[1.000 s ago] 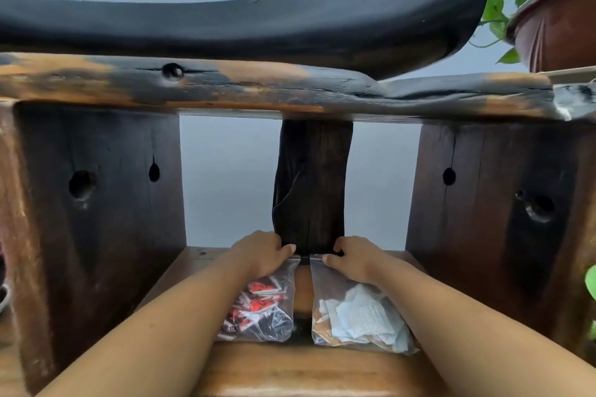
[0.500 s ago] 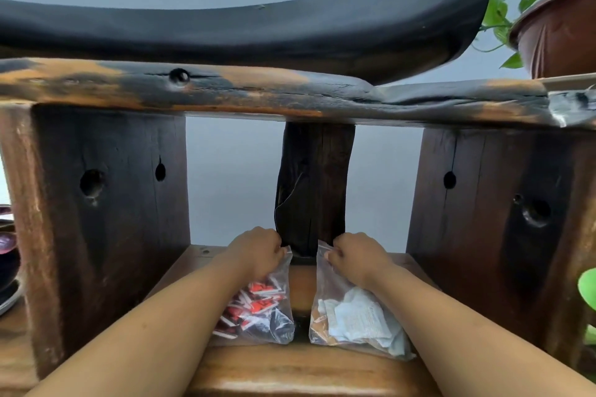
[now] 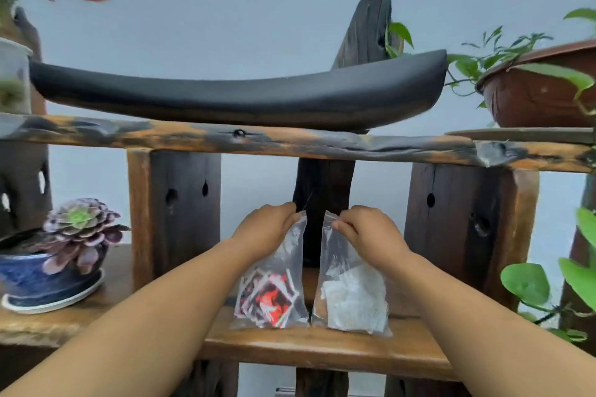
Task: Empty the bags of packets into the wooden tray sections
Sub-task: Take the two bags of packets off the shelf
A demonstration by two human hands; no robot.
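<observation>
A pale grey wall backs a rustic dark wooden shelf (image 3: 322,351); the left hand (image 3: 266,229) pinches the top of a clear bag of red-and-black packets (image 3: 271,296); the right hand (image 3: 367,230) pinches the top of a clear bag of white packets (image 3: 351,300); both bags hang upright, side by side, bottoms at the shelf board; a purple succulent (image 3: 79,229) sits left in a blue pot (image 3: 35,277).

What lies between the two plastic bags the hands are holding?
In the head view, nothing: only a narrow gap separates the bag of red packets from the bag of white packets, with the dark wooden post visible behind it.
</observation>
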